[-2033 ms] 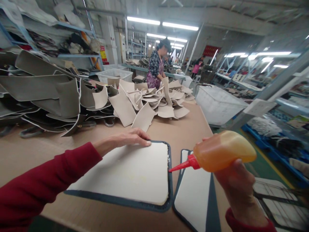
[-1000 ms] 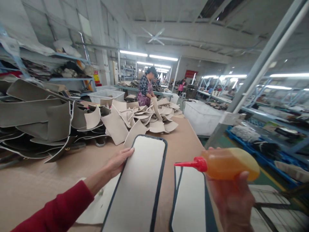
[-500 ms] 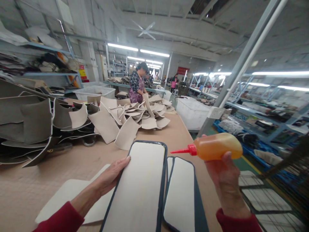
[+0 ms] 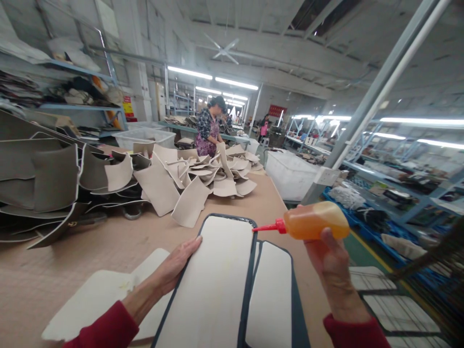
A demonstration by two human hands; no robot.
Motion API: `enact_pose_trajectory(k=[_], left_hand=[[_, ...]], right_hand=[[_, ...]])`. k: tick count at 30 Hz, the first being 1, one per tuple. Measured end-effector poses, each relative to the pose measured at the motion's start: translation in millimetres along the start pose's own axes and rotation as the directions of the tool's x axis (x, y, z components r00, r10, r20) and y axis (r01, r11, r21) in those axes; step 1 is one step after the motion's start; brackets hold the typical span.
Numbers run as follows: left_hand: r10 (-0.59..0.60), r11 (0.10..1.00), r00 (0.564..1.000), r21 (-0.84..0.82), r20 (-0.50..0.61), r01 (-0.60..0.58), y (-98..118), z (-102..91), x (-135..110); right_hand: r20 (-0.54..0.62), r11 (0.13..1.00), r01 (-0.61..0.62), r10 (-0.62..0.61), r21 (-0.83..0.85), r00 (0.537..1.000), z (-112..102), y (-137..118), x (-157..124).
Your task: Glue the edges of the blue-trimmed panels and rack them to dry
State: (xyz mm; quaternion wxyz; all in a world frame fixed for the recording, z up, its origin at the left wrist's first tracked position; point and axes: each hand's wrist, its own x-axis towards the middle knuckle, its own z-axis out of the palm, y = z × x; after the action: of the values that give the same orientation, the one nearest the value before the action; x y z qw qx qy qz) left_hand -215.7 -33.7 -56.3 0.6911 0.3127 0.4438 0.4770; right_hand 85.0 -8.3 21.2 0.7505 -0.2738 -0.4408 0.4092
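Right hand (image 4: 330,258) grips bottle (image 4: 314,221), left hand (image 4: 177,263) grasps panel (image 4: 215,285) (between hands, toward right edge of table (image 4: 261,198)).

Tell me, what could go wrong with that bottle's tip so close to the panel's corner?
If the right hand squeezes the bottle too hard, amber liquid could run past the dark border onto the white panel.

A drip from the red nozzle might land on the smaller panel just beside.

The left hand is at the far edge, so the white panel might shift against the nozzle.
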Motion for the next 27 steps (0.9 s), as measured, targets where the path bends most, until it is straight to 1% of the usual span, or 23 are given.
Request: enact_pose_trajectory(k=[3, 7, 10, 11, 15, 20, 27], left_hand=[[0.014, 1.000, 0.998, 0.026, -0.063, -0.012, -1, 0.4, 4], [0.028, 0.999, 0.999, 0.030, -0.039, -0.027, 0, -0.2, 9], [0.032, 0.999, 0.995, 0.033, -0.093, -0.029, 3, 0.7, 13], [0.032, 0.999, 0.995, 0.030, -0.096, -0.029, 4, 1.3, 14], [0.015, 1.000, 0.999, -0.004, -0.036, -0.015, 9, 4.1, 17], [0.015, 1.000, 1.000, -0.027, -0.009, -0.015, 10, 4.2, 19], [0.027, 0.999, 0.997, -0.015, -0.069, -0.028, 15, 7.3, 21]], right_hand=[[0.006, 1.000, -0.004, 0.004, 0.001, 1.000, 0, 2, -1], [0.012, 1.000, -0.023, 0.023, 0.014, 1.000, 0, 2, -4], [0.017, 0.999, -0.039, 0.039, 0.018, 0.999, 1, 1, -6], [0.016, 0.999, -0.043, 0.043, 0.020, 0.999, 1, 2, -7], [0.008, 0.998, -0.059, 0.058, 0.028, 0.998, 0, 4, -11], [0.020, 0.998, -0.066, 0.065, 0.023, 0.998, -1, 6, -16], [0.028, 0.997, -0.067, 0.067, 0.026, 0.997, 0, 4, -23]])
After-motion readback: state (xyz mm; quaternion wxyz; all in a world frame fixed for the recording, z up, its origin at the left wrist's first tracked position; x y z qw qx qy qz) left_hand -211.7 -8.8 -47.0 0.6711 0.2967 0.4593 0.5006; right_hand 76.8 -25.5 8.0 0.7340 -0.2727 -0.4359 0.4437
